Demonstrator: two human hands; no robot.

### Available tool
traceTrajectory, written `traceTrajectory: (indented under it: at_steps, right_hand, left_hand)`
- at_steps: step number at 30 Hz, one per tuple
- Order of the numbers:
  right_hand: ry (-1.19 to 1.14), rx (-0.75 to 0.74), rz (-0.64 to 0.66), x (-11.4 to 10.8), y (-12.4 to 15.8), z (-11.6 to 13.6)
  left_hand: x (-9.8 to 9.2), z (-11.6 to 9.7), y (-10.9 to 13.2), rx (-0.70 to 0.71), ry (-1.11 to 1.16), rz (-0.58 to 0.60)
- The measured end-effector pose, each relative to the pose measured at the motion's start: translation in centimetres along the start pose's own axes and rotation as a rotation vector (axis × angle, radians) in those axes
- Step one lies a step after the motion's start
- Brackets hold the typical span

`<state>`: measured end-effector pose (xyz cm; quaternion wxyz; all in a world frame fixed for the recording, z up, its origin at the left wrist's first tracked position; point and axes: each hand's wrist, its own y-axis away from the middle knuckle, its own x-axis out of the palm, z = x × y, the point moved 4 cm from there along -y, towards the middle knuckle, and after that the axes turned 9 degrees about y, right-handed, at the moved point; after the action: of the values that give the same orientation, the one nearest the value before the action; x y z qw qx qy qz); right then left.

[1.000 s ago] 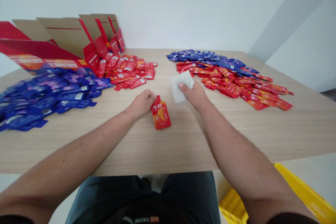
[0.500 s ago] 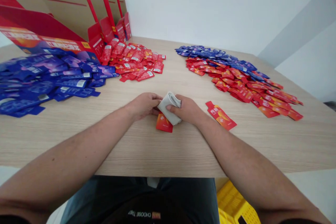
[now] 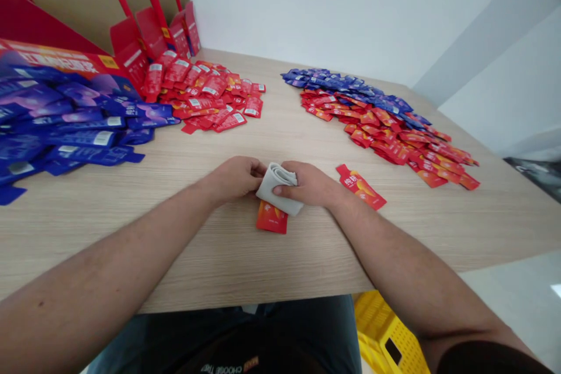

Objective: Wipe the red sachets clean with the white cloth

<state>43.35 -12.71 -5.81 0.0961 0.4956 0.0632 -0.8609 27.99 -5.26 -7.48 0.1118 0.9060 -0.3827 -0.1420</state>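
Blue foil sachets [image 3: 65, 123] spill in a broad heap across the left of the desk [image 3: 280, 263], in front of an open cardboard carton [image 3: 87, 11] with red flaps. A heap of red sachets [image 3: 205, 93] lies just right of the carton, toward the far edge. Near the middle of the desk, the left hand [image 3: 232, 180] and right hand [image 3: 304, 184] are together, closed from either side on a folded grey cloth [image 3: 278, 188]. The cloth covers the upper part of a flat red sachet [image 3: 272, 219]. Just right of the right hand, a lone red sachet [image 3: 360, 187] lies slanted, apart from the heaps. Farther right, a band of blue packets [image 3: 346, 87] runs along the far side of a spread of red packets [image 3: 385, 140], and a yellow plastic crate [image 3: 385, 333] shows below the desk's near edge
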Motion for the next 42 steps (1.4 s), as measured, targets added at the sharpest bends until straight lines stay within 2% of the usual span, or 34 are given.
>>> traceTrajectory:
  at_steps: [3, 5, 9, 11, 17, 22, 25, 28, 30, 34, 38, 42]
  right_hand:
    - [-0.013, -0.014, 0.005, 0.0, 0.0, 0.0]
    - [-0.029, -0.018, -0.032, -0.2, 0.1, -0.1]
    - [-0.005, 0.009, -0.248, -1.2, 0.2, -0.1]
    - [-0.033, 0.056, -0.311, -1.4, 0.3, -0.1]
    - [-0.323, 0.122, -0.146, -0.1, 0.5, 0.0]
    - [-0.359, 0.139, -0.187, -0.1, 0.5, 0.0]
    - [-0.271, 0.135, -0.219, -0.3, 0.4, -0.1]
    - [-0.158, 0.21, -0.407, -1.1, 0.5, -0.5]
    - [-0.187, 0.275, -0.486, -1.4, 0.7, -0.8]
    - [-0.237, 0.202, -0.321, -1.1, 0.6, -0.3]
    - [-0.118, 0.264, -0.433, -2.0, 1.1, -0.2]
    - [-0.067, 0.18, -0.342, -1.9, 1.0, 0.3]
  left_hand:
    - [0.0, -0.3, 0.2, 0.017, -0.065, -0.022]
    - [0.0, -0.5, 0.3, 0.028, -0.025, -0.067]
    - [-0.1, -0.7, 0.4, 0.096, 0.25, -0.191]
    - [-0.3, -0.9, 0.4, 0.154, 0.377, -0.249]
    - [-0.4, -1.0, 0.5, 0.244, 0.447, -0.291]
    - [-0.1, -0.5, 0.2, 0.186, 0.389, -0.25]
    - [0.0, -0.3, 0.0, 0.193, 0.336, -0.226]
    - [0.5, -0.1, -0.1, 0.23, 0.391, -0.148]
    - [0.8, 0.0, -0.1, 0.273, 0.411, -0.089]
    - [1.0, 0.1, -0.1, 0.292, 0.365, -0.068]
    - [1.1, -0.1, 0.2, 0.234, 0.386, -0.052]
    - [1.3, -0.3, 0.3, 0.223, 0.405, -0.045]
